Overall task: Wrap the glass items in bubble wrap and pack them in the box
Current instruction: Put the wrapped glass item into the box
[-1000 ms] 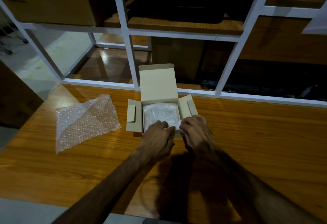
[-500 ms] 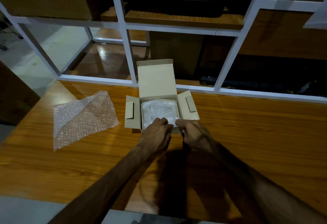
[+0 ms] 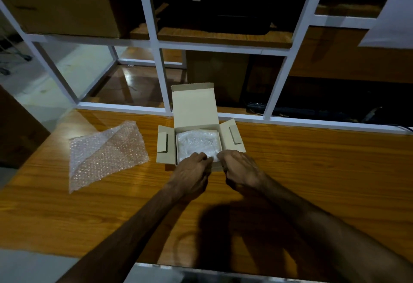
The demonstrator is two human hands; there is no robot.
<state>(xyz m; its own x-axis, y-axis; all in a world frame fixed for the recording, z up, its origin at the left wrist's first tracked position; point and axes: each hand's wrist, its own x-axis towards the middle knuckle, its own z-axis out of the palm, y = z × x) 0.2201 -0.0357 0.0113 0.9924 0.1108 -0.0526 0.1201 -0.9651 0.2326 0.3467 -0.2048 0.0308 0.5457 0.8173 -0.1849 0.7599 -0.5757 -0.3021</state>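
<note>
Both hands, left hand (image 3: 192, 172) and right hand (image 3: 241, 169), seemingly pinch the wrapped bundle (image 3: 196, 143) at the box (image 3: 166, 146) front edge.

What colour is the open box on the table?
Pale beige cardboard box, seen best in the head view.

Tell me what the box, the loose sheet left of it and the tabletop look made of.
Box: plain matte cardboard, tan with folded flaps. Loose sheet: clear plastic bubble wrap, dotted with glinting bubbles. Tabletop: wood or wood-look laminate, orange grain with a glossy sheen; which one is unclear.
</note>
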